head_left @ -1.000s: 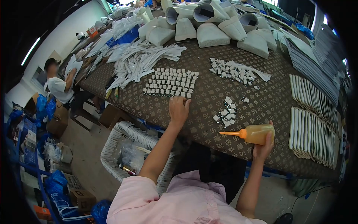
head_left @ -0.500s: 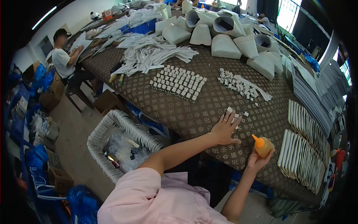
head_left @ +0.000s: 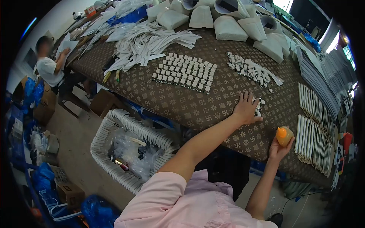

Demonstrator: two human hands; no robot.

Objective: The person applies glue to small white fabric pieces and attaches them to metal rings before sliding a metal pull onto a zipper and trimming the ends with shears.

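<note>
My left hand (head_left: 246,109) lies palm down on the brown patterned cloth, fingers stretched forward and thumb out to the right. Against its thumb side sit a few small white tabs with metal bits (head_left: 259,108); what lies under the palm is hidden. In my right hand (head_left: 280,150), near the table's front edge, is a squeeze bottle (head_left: 284,139) of yellowish content with an orange nozzle. Further back, neat rows of white tabs with metal rings (head_left: 184,72) cover a patch of cloth. Right of them is a loose pile of similar tabs (head_left: 251,70).
White strips (head_left: 144,43) are heaped at the back left, and pale moulded shapes (head_left: 230,28) at the back. Folded stacks (head_left: 312,138) stand at the right. A white woven basket (head_left: 114,167) holding plastic bags is below the table edge. Another person (head_left: 49,68) sits at the far left.
The view has tilted down and shifted. My left hand has slid left relative to the few tabs, which now show beside its thumb. The bottle's nozzle points more toward the camera.
</note>
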